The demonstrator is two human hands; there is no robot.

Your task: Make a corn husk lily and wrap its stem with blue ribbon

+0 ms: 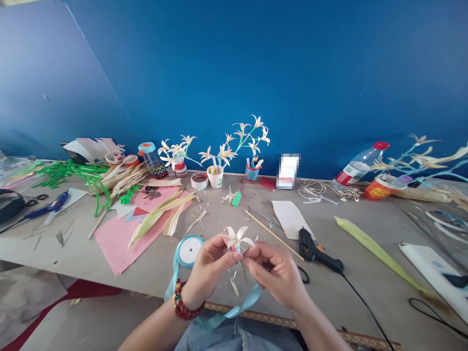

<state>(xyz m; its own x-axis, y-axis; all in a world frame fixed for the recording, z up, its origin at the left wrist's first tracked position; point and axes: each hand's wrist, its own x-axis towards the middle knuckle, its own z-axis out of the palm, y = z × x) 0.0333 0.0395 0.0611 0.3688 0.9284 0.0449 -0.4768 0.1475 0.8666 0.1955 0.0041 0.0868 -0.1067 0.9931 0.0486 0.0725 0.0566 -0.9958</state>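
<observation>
flower (237,237) with pale, spread petals sits between the hands, over the near middle of the counter (325,214), its blossom turned up and its base down among the fingertips. the left hand (214,261) pinches it narrowly from the left; the right hand (274,268) has thumb and forefinger drawn together at its lower end, and whether a bit of ribbon is caught there too i cannot tell. gripping low like this probably spares the thin petals and keeps the base, where a little blue shows, within view. blue ribbon (243,308) trails by the left wrist and loops across the lap toward the right hand, and the spool (190,251) lies flat just left of the hands, perhaps so that it can unwind without rolling off. the glue gun (320,251) rests on its side to the right, within easy reach, its cord (365,304) led off the near edge, seemingly to stay clear of the work. a thin stick (274,234) slants between the gun and the hands. farther back, a white cup (215,178) props finished-looking sprays (227,155) upright, likely to guard their petals. at left, green husks (155,222) lie over pink paper (117,243), loosely kept together as material.
</observation>
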